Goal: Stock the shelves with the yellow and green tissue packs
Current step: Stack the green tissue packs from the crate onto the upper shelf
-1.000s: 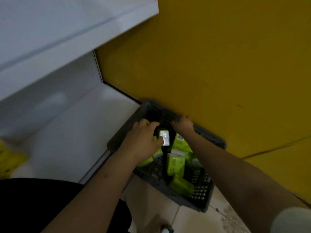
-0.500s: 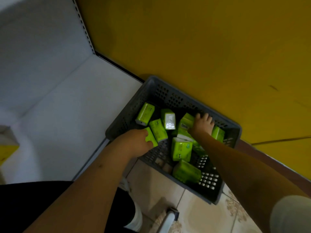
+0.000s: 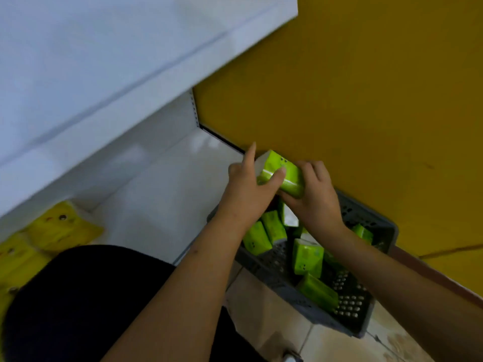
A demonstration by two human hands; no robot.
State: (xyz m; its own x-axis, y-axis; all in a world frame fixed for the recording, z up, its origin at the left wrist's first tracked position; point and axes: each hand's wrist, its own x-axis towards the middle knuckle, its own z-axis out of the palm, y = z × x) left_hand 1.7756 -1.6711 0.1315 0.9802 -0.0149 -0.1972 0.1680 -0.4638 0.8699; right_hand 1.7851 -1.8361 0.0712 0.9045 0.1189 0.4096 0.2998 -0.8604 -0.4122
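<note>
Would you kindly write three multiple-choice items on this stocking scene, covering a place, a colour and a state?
1. Where do the loose green packs lie?
A. in the grey crate
B. on the upper shelf
C. on the person's lap

2. What colour are the packs on the lower shelf at far left?
A. red
B. yellow
C. blue

3. What is the state of the lifted pack?
A. lying on the floor
B. held by one hand only
C. held between both hands

Answers: 1 A, loose green packs lie in the grey crate. 2 B, yellow packs. 3 C, left hand and right hand hold the lifted pack.
</note>
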